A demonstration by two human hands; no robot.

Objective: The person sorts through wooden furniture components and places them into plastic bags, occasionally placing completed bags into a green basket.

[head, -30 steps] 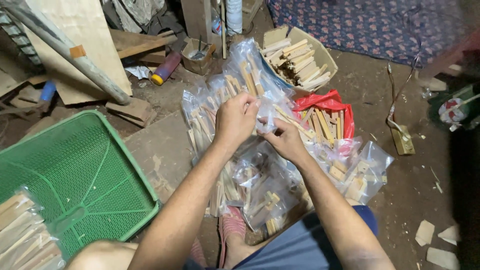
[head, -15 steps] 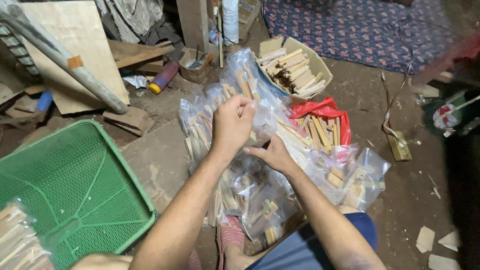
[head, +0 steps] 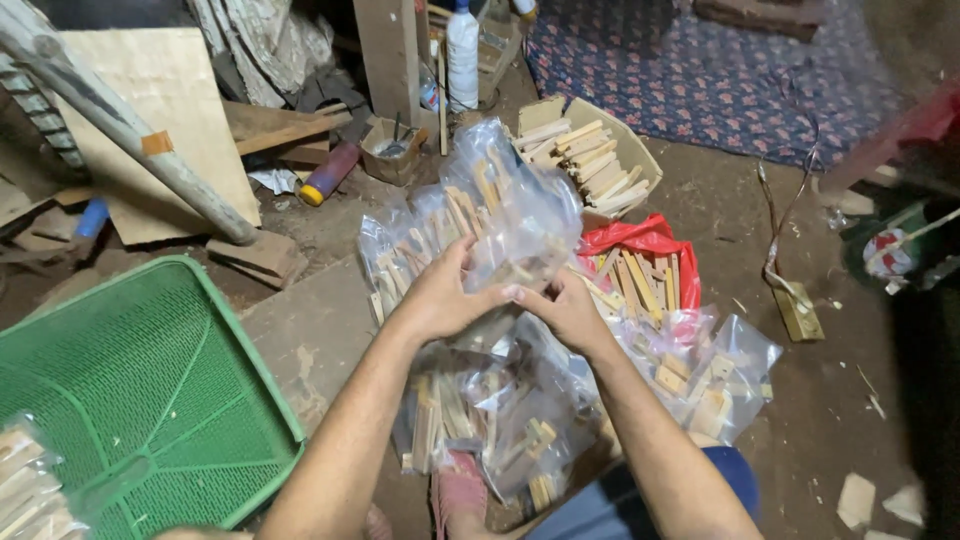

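Both hands meet at the middle of the view on a clear plastic bag of small wooden pieces, lifted above a heap of similar bags. My left hand grips the bag's lower edge from the left. My right hand pinches it from the right, fingertips touching the left hand. A red plastic bag with wooden sticks lies just right of the hands. More clear bags of wood blocks spread toward the lower right.
A green plastic crate sits at the lower left, with a bag of wood pieces in its corner. A cardboard box of wooden sticks stands behind the bags. Plywood board, a pole, bottles and a patterned rug lie farther back.
The hands have raised one clear bag higher off the heap and drawn together on its lower edge. The view has shifted slightly.
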